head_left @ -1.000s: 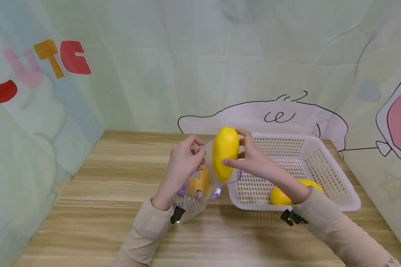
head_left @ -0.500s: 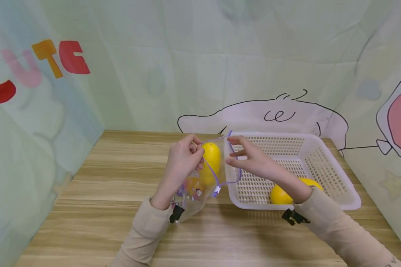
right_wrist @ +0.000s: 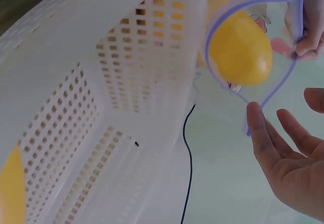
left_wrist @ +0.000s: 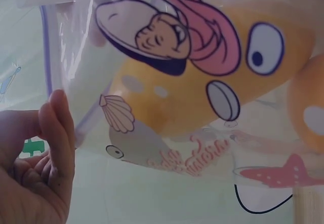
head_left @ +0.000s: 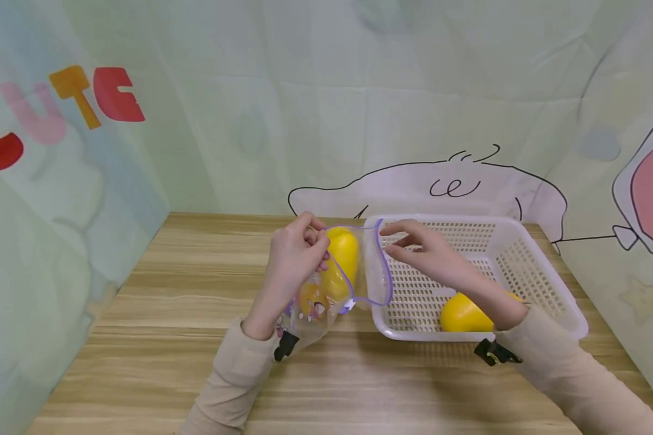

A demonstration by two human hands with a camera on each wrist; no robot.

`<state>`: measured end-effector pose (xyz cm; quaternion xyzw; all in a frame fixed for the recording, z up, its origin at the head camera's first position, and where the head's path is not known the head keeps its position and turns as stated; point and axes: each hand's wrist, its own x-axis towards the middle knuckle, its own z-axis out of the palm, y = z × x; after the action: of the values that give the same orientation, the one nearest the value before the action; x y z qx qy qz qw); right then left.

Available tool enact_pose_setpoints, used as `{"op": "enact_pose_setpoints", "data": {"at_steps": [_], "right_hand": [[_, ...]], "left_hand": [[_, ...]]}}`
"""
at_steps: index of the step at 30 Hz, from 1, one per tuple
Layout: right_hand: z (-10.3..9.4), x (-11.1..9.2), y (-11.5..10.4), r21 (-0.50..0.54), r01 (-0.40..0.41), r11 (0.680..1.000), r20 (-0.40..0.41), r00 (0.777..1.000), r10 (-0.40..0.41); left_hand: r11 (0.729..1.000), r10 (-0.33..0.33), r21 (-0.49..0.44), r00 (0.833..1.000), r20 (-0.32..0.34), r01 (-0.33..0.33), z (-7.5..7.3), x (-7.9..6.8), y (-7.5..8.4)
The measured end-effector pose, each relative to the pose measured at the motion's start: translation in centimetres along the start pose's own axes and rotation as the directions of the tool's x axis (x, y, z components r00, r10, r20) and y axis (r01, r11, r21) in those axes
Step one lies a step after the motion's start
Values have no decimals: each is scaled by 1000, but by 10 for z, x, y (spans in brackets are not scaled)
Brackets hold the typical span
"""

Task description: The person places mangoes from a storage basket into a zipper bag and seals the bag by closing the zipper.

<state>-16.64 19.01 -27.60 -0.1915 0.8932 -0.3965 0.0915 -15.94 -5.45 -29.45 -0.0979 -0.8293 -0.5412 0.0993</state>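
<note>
My left hand pinches the purple-edged rim of a clear zip bag printed with sea cartoons. The bag's mouth gapes to the right, its zip slider at the near corner. Inside lies a yellow mango; a rounded orange thing shows beside it through the film in the left wrist view. My right hand holds nothing, its fingers loosely bent by the far right corner of the bag's mouth. One fingertip is right at that purple edge in the right wrist view.
A white perforated plastic basket stands to the right, partly under my right arm. Another yellow mango lies in its near side. Wooden table extends left and in front; a printed cloth backdrop rises behind.
The mango in my right hand has gone into the bag and been let go. My right hand has since drawn back slightly right; my left hand keeps its pinch.
</note>
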Motion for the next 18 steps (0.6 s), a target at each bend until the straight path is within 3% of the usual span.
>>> {"op": "enact_pose_setpoints", "data": {"at_steps": [12,18], "right_hand": [[-29,-18,27,-126,15,992,17,1000,-13],[-39,-25,44,-231,61,971,78,996,-44]], "left_hand": [[999,-28,-39,998,57,30,3,-3,0],[999,-19,-33,998,55,21,4,-3,0]]}}
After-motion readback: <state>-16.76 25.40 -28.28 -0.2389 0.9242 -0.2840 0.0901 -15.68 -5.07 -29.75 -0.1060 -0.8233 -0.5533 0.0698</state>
